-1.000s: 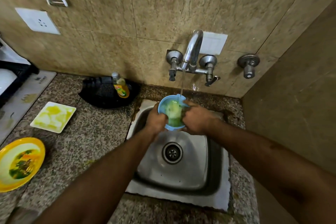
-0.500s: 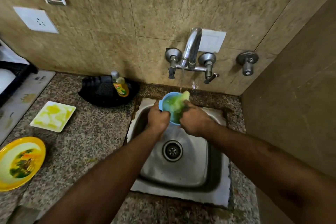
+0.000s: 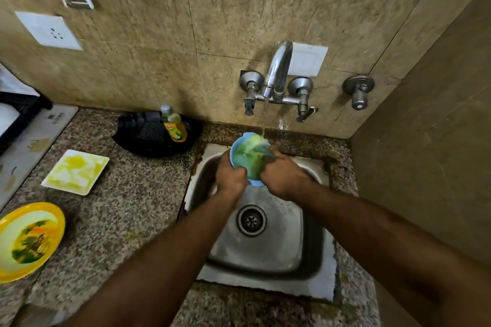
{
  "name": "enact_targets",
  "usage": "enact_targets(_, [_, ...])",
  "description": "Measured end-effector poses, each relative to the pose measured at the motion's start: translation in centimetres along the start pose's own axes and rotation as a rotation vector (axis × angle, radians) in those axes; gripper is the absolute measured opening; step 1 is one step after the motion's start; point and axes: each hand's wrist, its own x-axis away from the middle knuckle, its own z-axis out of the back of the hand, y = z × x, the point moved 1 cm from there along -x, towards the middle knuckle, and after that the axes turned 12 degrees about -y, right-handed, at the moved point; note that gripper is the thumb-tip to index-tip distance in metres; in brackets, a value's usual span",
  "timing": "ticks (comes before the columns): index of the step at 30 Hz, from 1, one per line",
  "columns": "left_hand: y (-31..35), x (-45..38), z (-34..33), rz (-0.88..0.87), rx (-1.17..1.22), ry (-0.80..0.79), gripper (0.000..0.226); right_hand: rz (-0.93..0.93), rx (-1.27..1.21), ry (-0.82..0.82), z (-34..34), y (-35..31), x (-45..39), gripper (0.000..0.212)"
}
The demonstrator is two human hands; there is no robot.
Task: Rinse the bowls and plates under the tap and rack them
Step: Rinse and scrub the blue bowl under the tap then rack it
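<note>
early on, i judge: left hand (image 3: 230, 176) and right hand (image 3: 282, 178) grasp small blue plastic bowl (image 3: 248, 159) under running chrome tap (image 3: 276, 71); 2 dirty dishes wait on bench (image 3: 127, 207).

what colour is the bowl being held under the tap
Light blue; the bowl has greenish, soapy residue inside. The head view, the only one, shows it.

Beige marbled wall tiles (image 3: 148, 66) meet in a corner; a white socket plate (image 3: 49, 30) sits above the speckled granite counter (image 3: 127, 210).
</note>
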Motion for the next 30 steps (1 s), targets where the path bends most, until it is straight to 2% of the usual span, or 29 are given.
enact_targets(2, [0.0,-0.6,1.1,0.085,-0.045,-0.119,0.056,0.090,0.049,0.121,-0.7,0.8,0.4,0.023])
enact_targets(4, [1.4,-0.4,2.2,0.244,-0.087,-0.254,0.048,0.142,0.134,0.094,-1.4,2.3,0.6,0.027])
enact_targets(6, [3.3,0.4,2.6,0.313,-0.075,-0.308,0.048,0.135,0.192,0.097,-1.1,3.2,0.2,0.039])
enact_targets(8, [4.1,0.6,2.5,0.288,-0.045,-0.279,0.045,0.084,0.200,0.075,-0.2,3.0,-0.4,0.043])
enact_targets(11, [3.4,0.9,2.0,0.169,0.042,-0.085,0.037,0.046,0.142,0.011,0.2,1.7,-0.7,0.033])
enact_targets(13, [2.0,0.7,1.9,0.132,0.063,-0.018,0.031,0.038,0.079,-0.030,-0.1,0.7,0.2,0.030])
enact_targets(16, [0.7,1.1,1.3,0.170,0.028,-0.027,0.025,-0.011,-0.034,-0.060,-1.3,-0.1,2.0,0.025])
enact_targets(20, [1.2,1.7,-0.3,0.260,0.003,-0.181,0.019,-0.169,-0.101,-0.148,-1.3,-0.3,2.2,0.026])
enact_targets(22, [0.9,0.8,-0.7,0.252,-0.051,-0.133,0.020,-0.217,-0.108,-0.108,-0.5,-0.9,1.6,0.027])
enact_targets(24, [-1.4,-2.2,-0.2,0.214,-0.195,-0.021,0.040,-0.229,-0.129,-0.057,0.0,-1.8,1.3,0.024])
enact_targets(26, [-2.3,-3.4,0.1,0.202,-0.308,0.010,0.050,-0.216,-0.150,-0.045,-0.1,-2.3,1.8,0.022])
enact_targets(28, [-0.8,-2.3,-0.2,0.203,-0.290,-0.063,0.041,-0.255,-0.107,-0.088,-0.7,-1.8,2.6,0.024])
enact_targets(30, [0.5,-1.1,-1.1,0.209,-0.226,-0.165,0.022,-0.321,-0.081,-0.125,-0.6,-1.0,3.1,0.026])
